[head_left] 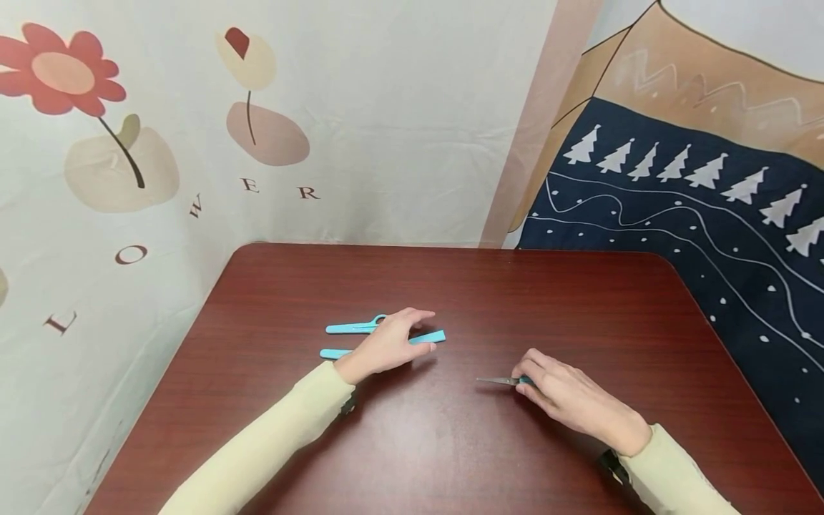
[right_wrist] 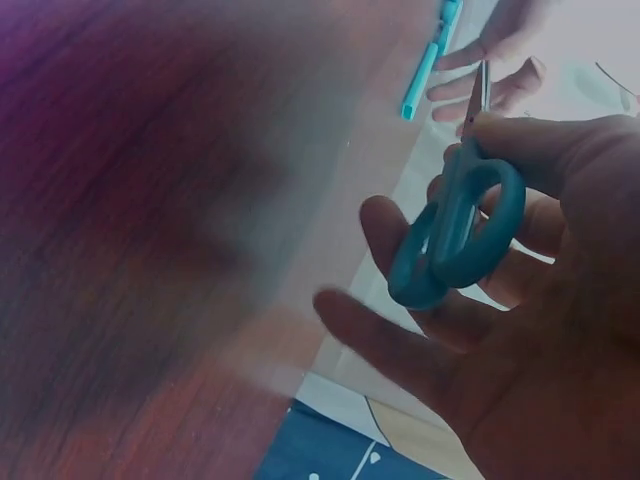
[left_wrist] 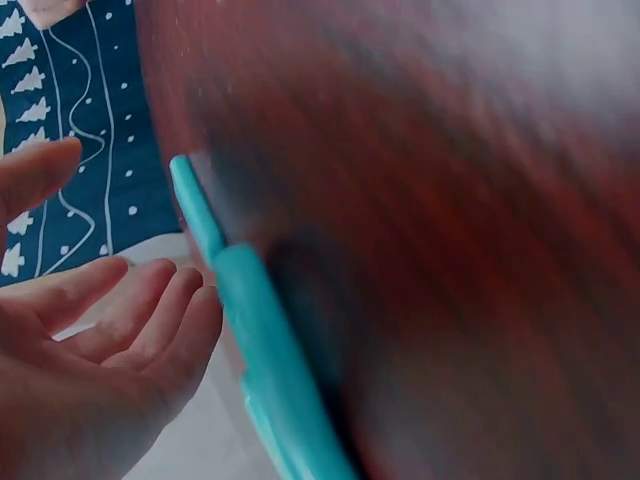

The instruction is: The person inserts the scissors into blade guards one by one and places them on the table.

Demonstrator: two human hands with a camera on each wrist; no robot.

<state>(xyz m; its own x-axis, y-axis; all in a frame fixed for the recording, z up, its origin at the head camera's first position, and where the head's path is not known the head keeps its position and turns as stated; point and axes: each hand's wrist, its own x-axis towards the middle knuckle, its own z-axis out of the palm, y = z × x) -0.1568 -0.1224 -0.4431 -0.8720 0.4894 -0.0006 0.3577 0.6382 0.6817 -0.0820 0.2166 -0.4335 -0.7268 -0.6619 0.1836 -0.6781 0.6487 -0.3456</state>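
A dark red-brown worktop (head_left: 450, 300) fills the lower head view, backed by a pale cloth with a red flower print (head_left: 61, 75) on the left and a dark blue cloth with white trees (head_left: 695, 214) on the right. Two light blue pieces lie left of centre: a slim one with a ring at its end (head_left: 354, 327), and just nearer the person a long flat sheath (head_left: 425, 338) — partly covered by the left hand.

The left hand (head_left: 386, 343) lies over that sheath with fingers straight and relaxed (the left wrist view shows the fingers (left_wrist: 150, 320) loosely spread beside the blue strip, not closed on it).

The right hand (head_left: 566, 397) rests on the worktop, well apart from the left, and grips small scissors (head_left: 505, 381) — the blades point left, and the teal handle loops (right_wrist: 460, 235) sit among curled fingers.
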